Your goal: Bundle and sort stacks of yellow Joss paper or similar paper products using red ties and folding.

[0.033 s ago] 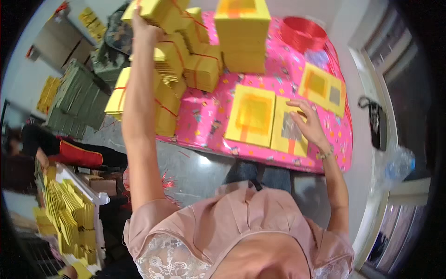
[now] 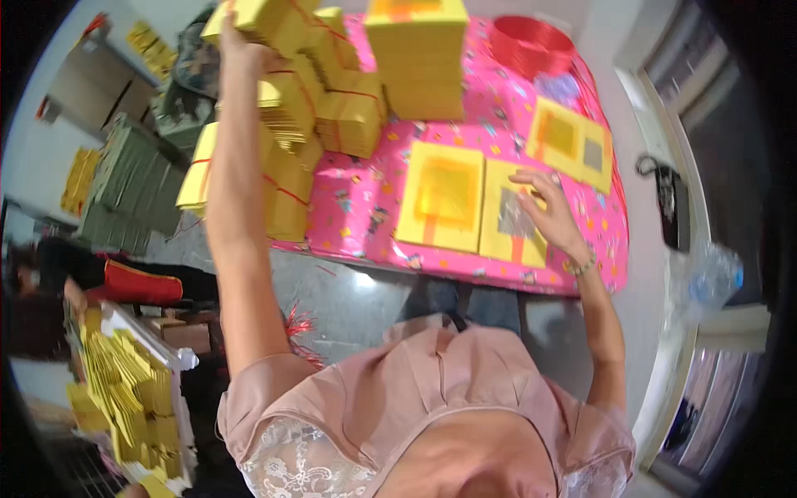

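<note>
- Head view: our left hand (image 2: 239, 54) reaches to the upper bundle (image 2: 278, 26) of yellow paper at the far left of the pink-covered desk (image 2: 340, 222); its fingertips run toward the picture's edge, so we cannot tell whether it grips or only rests there.
- Our right hand (image 2: 548, 216) curves loosely over the silver-patched piece (image 2: 508, 228) near the desk's front edge, thumb and fingers apart; we see nothing held in it.
- For good handling, we judge it best to take the upper bundle by its solid sides, level, without tugging its red tie (image 2: 304, 11), since the papers could fan out.
- Light, flat fingers should suit the silver-patched piece, so we do not skew it against the orange-framed piece (image 2: 440, 195) just beside it.
- We see the upper bundle as thick and bright yellow, above other tied bundles (image 2: 286, 203).
- Our silver-patched piece is yellow and rectangular, its grey window set above an orange band.
</note>
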Demonstrator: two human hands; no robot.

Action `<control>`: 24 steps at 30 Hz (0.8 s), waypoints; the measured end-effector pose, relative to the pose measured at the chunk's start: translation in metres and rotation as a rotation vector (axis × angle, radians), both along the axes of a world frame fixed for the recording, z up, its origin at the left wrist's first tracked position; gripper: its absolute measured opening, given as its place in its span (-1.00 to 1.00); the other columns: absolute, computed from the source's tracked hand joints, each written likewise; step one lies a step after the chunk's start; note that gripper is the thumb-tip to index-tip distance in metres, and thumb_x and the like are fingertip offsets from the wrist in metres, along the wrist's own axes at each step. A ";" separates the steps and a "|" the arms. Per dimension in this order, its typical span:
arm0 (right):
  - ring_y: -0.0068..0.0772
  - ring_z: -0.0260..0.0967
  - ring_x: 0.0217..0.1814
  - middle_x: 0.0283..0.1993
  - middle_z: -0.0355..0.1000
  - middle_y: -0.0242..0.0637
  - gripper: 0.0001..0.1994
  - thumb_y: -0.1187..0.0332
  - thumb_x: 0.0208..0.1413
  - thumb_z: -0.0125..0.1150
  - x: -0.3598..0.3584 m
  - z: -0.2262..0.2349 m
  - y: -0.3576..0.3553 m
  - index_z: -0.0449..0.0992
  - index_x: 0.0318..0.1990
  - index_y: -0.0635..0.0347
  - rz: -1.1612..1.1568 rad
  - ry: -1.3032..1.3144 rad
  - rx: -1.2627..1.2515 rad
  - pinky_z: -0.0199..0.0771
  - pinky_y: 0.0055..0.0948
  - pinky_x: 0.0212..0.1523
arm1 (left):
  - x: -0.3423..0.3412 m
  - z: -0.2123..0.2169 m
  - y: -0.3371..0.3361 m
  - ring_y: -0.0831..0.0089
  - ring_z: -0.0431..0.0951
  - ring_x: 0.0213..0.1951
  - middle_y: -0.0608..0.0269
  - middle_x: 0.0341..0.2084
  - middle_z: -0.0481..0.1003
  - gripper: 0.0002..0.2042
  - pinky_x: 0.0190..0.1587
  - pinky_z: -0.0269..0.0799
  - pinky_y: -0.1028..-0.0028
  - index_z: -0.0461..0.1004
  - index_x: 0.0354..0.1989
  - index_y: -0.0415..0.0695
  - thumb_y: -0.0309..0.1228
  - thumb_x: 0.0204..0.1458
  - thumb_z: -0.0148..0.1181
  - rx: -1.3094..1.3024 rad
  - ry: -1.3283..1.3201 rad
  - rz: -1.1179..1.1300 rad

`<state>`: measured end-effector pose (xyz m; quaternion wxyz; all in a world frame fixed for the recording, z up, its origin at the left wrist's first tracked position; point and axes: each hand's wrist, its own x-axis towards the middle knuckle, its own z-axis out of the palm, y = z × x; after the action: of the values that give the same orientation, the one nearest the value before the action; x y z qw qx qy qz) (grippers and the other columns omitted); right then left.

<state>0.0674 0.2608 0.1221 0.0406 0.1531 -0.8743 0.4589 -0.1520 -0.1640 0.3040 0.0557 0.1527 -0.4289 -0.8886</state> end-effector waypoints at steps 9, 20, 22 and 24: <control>-0.04 0.34 0.02 -0.07 0.40 -0.11 -0.67 0.28 0.08 0.21 0.051 -0.071 0.054 0.44 -0.04 0.22 0.060 -0.001 0.392 0.37 -0.21 0.01 | -0.002 0.009 0.018 0.02 0.04 0.34 0.00 0.37 -0.09 -0.30 0.35 -0.08 -0.05 -0.02 0.36 -0.21 0.00 0.15 -0.09 -0.288 -0.108 0.048; -0.10 0.31 0.12 0.01 0.39 -0.16 -0.59 0.26 -0.06 0.33 0.060 -0.106 0.069 0.47 -0.03 0.20 0.083 0.094 0.551 0.33 -0.24 0.11 | 0.108 -0.121 0.150 0.48 0.51 -0.17 0.19 -0.21 0.53 -0.79 -0.05 0.40 0.50 0.53 -0.10 -0.24 -0.52 0.08 0.15 -0.959 0.906 0.132; -0.11 0.34 0.11 0.01 0.42 -0.15 -0.62 0.26 -0.05 0.33 0.061 -0.112 0.070 0.49 -0.07 0.20 0.094 0.195 0.576 0.34 -0.24 0.10 | 0.141 -0.159 0.188 0.40 0.51 -0.15 0.23 -0.24 0.54 -0.78 -0.07 0.39 0.45 0.53 -0.15 -0.14 -0.45 -0.01 0.25 -1.341 0.940 -0.236; -0.11 0.36 0.08 0.00 0.44 -0.15 -0.65 0.26 -0.04 0.32 0.060 -0.113 0.069 0.51 -0.09 0.20 0.109 0.224 0.574 0.37 -0.23 0.08 | 0.163 -0.203 0.219 0.17 0.50 -0.14 0.08 -0.24 0.52 -0.71 -0.05 0.39 0.29 0.52 -0.16 -0.14 -0.35 -0.07 0.30 -1.346 0.976 -0.682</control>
<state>0.1278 0.3297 0.0095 0.0671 0.2546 -0.9487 0.1752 0.0108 0.0546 0.1005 0.0426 -0.4424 -0.8095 -0.3835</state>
